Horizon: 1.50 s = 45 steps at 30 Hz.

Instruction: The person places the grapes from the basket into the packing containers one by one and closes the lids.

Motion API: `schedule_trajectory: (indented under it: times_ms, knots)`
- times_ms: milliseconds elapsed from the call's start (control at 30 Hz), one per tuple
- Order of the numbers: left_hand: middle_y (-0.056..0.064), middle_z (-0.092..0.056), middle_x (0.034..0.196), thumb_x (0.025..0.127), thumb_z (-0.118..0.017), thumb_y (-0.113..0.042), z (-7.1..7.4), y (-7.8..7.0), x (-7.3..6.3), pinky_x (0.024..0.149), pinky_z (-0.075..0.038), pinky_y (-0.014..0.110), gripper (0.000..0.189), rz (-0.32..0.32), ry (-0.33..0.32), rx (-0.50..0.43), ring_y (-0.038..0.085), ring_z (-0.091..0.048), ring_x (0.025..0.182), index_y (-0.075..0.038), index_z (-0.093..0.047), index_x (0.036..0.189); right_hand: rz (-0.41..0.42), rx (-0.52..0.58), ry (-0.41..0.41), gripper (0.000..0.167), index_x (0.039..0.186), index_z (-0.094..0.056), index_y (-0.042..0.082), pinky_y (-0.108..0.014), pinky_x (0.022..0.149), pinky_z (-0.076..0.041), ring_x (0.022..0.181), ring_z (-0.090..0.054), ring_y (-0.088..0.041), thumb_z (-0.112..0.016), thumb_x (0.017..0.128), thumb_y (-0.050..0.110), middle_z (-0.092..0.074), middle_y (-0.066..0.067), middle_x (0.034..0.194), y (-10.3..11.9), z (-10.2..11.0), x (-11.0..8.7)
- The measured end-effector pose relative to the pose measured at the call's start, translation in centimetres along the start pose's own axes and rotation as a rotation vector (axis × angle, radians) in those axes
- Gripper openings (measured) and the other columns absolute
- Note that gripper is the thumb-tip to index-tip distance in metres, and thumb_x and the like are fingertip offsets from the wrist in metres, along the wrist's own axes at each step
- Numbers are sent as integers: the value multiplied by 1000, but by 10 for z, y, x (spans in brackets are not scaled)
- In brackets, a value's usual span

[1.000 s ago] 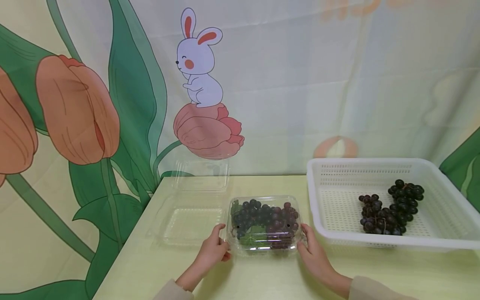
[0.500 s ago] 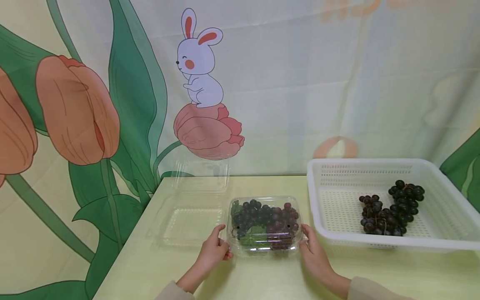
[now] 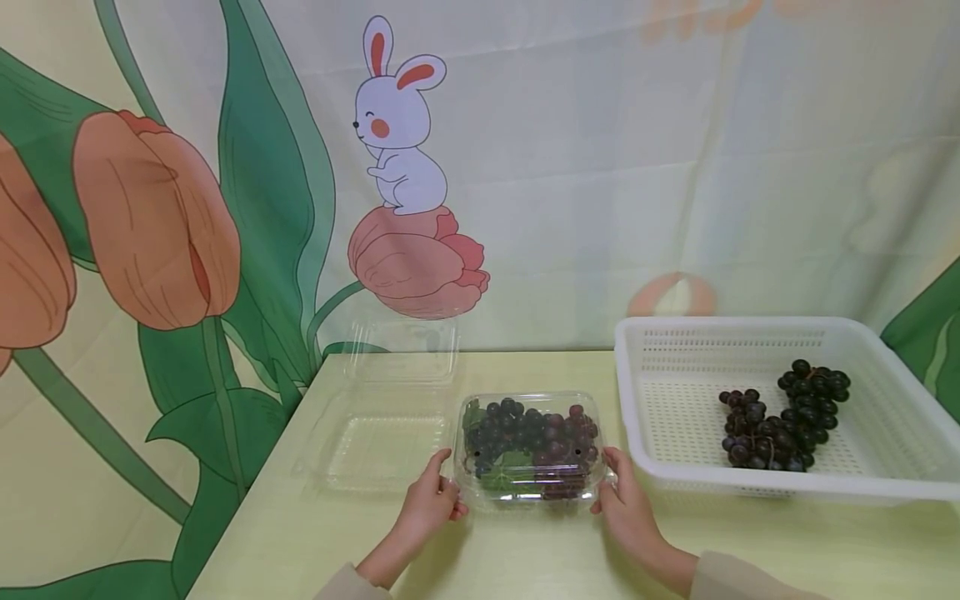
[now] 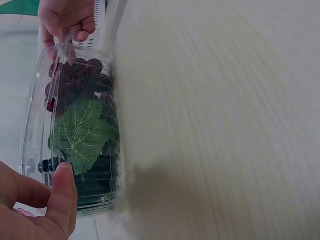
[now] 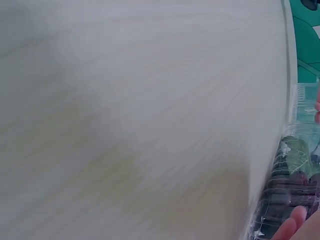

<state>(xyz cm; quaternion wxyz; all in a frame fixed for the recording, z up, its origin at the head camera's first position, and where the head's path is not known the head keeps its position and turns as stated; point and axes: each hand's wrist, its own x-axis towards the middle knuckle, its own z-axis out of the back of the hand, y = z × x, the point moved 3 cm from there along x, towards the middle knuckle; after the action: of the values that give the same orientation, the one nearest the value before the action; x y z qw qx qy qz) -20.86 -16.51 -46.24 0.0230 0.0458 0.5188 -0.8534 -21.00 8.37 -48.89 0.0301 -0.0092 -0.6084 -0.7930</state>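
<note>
A lidded clear plastic clamshell box point(image 3: 528, 492) stands on the table, filled with dark and reddish grapes point(image 3: 551, 433) and a green leaf point(image 4: 82, 132). My left hand point(image 3: 427, 504) pinches its left side near the front corner, thumb and index finger at the rim. On the opposite side my right hand point(image 3: 630, 512) grips the rim, its thumb toward the front. From the left wrist, the leaf shows through the box's front wall. Only a few fingertips of the right hand point(image 5: 295, 225) appear in the right wrist view, against the box.
Left of the box lies a second clear clamshell point(image 3: 382, 450), lid raised, nothing inside. A white perforated basket point(image 3: 675, 479) at the right holds several bunches of dark grapes point(image 3: 772, 437). Behind the table point(image 3: 525, 558) hangs a printed curtain point(image 3: 562, 208) with tulips and a rabbit.
The right thumb has shifted slightly inward along the box's front right corner. Both hands stay at the box's sides, and the box keeps its place.
</note>
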Motion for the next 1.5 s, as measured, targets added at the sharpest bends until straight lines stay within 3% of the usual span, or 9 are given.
schedule_trajectory:
  times_ms: [500,733,833,933,1000,1100,1167,1333,1500]
  knots:
    - [16,-52,73,87,-36,6,-6,2,2,51,-50,24,50,-18,-42,61,11,-59,53,6,-23,135,-122,116,-41,51,131,-28,-3,-19,50,-42,50,-47,-7,-33,81,-12,-27,-29,137,2,-2,4]
    - [14,-49,70,92,-34,1,-10,2,0,50,-49,27,45,-36,-82,28,16,-59,53,7,-22,135,-84,113,-42,50,131,-27,-4,-22,54,-47,55,-52,-10,-32,82,-12,-27,-30,137,2,1,5]
    - [17,-52,75,94,-32,-4,-12,1,-2,50,-47,26,46,-28,-80,10,17,-58,53,6,-20,136,-33,42,-30,49,133,-27,-3,-31,72,-50,80,-60,-22,-34,85,-8,-29,-28,136,0,3,3]
    - [23,-54,90,93,-34,-8,-13,-2,-6,52,-47,29,48,-33,-80,21,21,-57,57,7,-18,136,9,-56,10,48,136,-23,-2,-44,88,-42,101,-52,-33,-37,91,4,-31,-26,136,0,3,0]
    - [28,-49,107,93,-38,-11,-14,-5,-11,65,-49,39,51,-56,-84,76,30,-60,72,8,-18,136,53,-111,32,51,137,-19,-3,-50,98,-31,117,-39,-39,-40,92,11,-27,-26,138,2,3,-3]
    - [34,-28,130,90,-45,-17,-17,-12,-18,84,-40,54,59,-92,-81,175,46,-49,103,9,-17,136,114,-177,45,58,138,-15,-5,-55,102,-19,126,-26,-43,-43,93,18,-20,-27,140,5,1,-7]
    - [34,-10,139,88,-49,-20,-19,-17,-22,93,-30,59,66,-115,-71,228,50,-29,121,7,-15,137,164,-240,33,61,138,-15,-5,-59,100,-15,129,-15,-46,-46,91,20,-13,-29,142,8,0,-9]
    - [31,5,142,83,-54,-23,-27,-25,-27,94,-16,67,73,-203,-60,333,50,-2,129,5,-15,138,302,-423,10,69,138,-18,-3,-67,92,-21,124,-18,-52,-55,81,14,-9,-34,140,15,-6,-17]
    - [32,2,142,80,-57,-22,-38,-28,-29,95,-11,66,75,-271,-69,431,49,-1,130,7,-19,137,396,-584,31,78,138,-20,0,-64,92,-25,128,-15,-48,-64,75,13,-6,-32,141,17,-12,-21]
